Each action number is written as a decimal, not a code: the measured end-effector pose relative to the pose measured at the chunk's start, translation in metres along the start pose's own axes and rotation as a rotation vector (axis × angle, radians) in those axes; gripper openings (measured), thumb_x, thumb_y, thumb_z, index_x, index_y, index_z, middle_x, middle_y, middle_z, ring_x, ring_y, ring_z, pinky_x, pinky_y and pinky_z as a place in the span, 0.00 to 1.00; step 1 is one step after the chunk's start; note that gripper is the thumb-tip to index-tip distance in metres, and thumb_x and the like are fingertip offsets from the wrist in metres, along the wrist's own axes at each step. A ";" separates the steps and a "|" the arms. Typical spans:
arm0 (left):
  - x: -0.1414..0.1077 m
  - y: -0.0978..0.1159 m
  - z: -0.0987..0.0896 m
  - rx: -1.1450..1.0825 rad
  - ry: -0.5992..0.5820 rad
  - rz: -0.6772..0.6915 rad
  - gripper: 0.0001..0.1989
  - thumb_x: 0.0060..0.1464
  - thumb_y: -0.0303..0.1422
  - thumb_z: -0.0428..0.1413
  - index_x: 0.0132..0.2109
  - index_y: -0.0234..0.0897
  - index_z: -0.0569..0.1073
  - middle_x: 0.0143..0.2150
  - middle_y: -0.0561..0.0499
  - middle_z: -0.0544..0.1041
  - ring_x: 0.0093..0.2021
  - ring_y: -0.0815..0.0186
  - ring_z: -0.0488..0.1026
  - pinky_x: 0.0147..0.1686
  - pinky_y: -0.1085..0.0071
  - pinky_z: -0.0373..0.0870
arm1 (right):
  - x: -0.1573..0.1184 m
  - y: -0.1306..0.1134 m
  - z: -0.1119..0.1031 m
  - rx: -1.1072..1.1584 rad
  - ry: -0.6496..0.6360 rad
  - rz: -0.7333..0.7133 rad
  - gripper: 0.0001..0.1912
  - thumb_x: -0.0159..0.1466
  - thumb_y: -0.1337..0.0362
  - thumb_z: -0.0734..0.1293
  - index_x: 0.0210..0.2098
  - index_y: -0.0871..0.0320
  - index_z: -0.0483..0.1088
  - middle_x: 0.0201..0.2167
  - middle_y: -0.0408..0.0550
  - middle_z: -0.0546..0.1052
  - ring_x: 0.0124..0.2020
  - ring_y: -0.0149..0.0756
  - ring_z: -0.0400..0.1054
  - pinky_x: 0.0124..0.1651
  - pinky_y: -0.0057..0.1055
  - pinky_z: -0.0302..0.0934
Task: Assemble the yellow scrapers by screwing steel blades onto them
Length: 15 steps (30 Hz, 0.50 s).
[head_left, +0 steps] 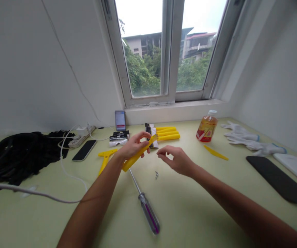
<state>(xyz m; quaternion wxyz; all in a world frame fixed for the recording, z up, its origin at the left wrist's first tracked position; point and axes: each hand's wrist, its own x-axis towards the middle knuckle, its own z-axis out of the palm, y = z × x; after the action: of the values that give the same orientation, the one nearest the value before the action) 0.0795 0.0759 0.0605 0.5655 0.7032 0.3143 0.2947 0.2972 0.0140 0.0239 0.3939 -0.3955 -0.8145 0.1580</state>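
My left hand (134, 146) grips a yellow plastic strip (138, 155), which slants up across the fingers. Just below it, a yellow T-shaped scraper (105, 158) lies on the table, partly behind my left wrist. My right hand (176, 160) hangs in the air with its fingers curled and apart, holding nothing I can see. Below it, a few small metal screws (156, 175) lie on the tabletop. A screwdriver with a clear and purple handle (148, 213) rests under my left forearm, its shaft pointing towards my left hand.
Yellow strips (167, 133) and a white packet (151, 135) lie behind my hands. A juice bottle (206, 126), white gloves (252, 140), a phone (84, 150), a power strip (81, 137), black cloth (21, 156) and cables surround them.
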 end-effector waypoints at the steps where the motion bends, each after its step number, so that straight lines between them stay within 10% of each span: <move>1: 0.001 -0.002 0.004 -0.080 -0.007 0.020 0.19 0.55 0.43 0.59 0.49 0.39 0.65 0.40 0.49 0.74 0.31 0.67 0.76 0.22 0.75 0.72 | 0.003 -0.001 -0.006 0.038 0.070 0.029 0.06 0.65 0.64 0.65 0.37 0.56 0.75 0.32 0.46 0.79 0.31 0.34 0.70 0.35 0.32 0.63; 15: 0.005 -0.001 0.046 -0.387 -0.070 0.085 0.19 0.54 0.40 0.62 0.48 0.40 0.65 0.52 0.46 0.69 0.35 0.61 0.79 0.21 0.72 0.77 | 0.007 -0.008 -0.020 0.178 0.392 0.066 0.07 0.65 0.59 0.66 0.37 0.54 0.75 0.34 0.47 0.79 0.33 0.37 0.71 0.41 0.39 0.67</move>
<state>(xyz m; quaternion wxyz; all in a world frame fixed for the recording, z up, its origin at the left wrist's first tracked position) 0.1181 0.0522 0.0510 0.6876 0.6039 0.2020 0.3488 0.3057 0.0132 0.0446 0.5725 -0.4088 -0.6920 0.1620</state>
